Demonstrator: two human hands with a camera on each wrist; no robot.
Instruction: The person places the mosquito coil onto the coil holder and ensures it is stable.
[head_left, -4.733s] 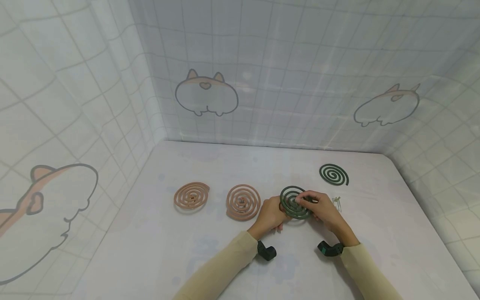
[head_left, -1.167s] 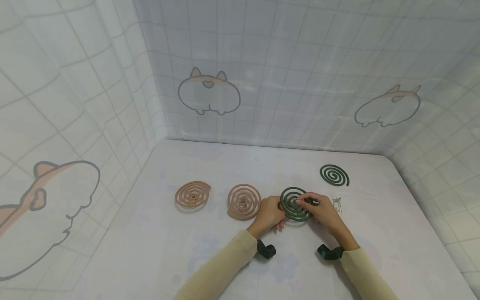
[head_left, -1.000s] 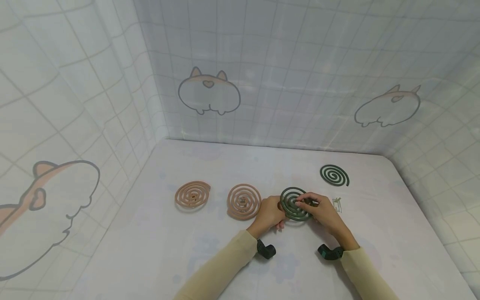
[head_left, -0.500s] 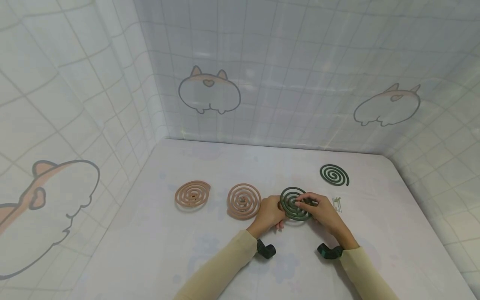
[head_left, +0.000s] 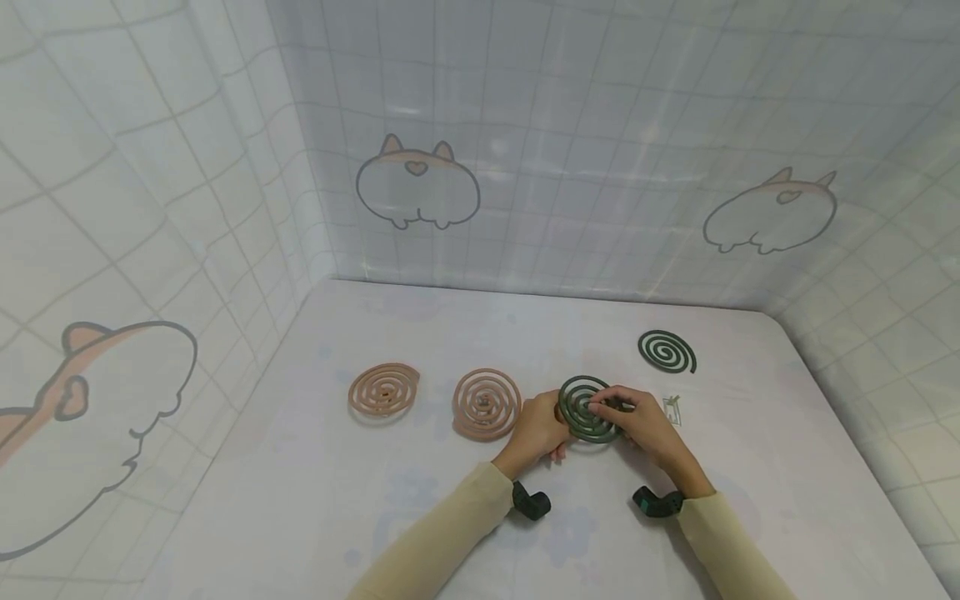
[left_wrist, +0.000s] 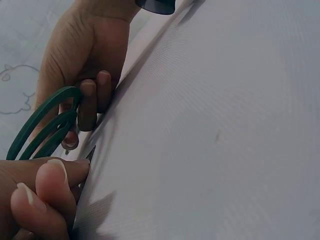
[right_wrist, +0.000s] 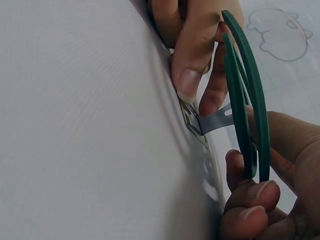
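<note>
Between the two hands is a dark green mosquito coil [head_left: 576,398], tilted and off the table. My right hand [head_left: 643,423] holds it, with thumb and fingertips near its centre. A thin metal coil stand [right_wrist: 218,120] meets the coil from below. My left hand [head_left: 537,429] pinches the flat base of this stand under the coil; the head view mostly hides that grip. In the left wrist view, the right hand's fingers [left_wrist: 87,102] lie beside the green rings. Whether the stand's tip sits fully in the coil's centre, I cannot tell.
Two brown mosquito coils, one at the left [head_left: 383,390] and one beside the left hand [head_left: 486,405], show metal at their centres. Another green coil [head_left: 667,352] lies at the back right. A small metal stand [head_left: 672,410] lies right of the right hand. Tiled fabric walls [head_left: 585,150] surround the table.
Compared with the oldest frame, the left hand has shifted very slightly left and the coil's tilt differs a little. Over the last second both hands stay nearly still on the coil and stand.
</note>
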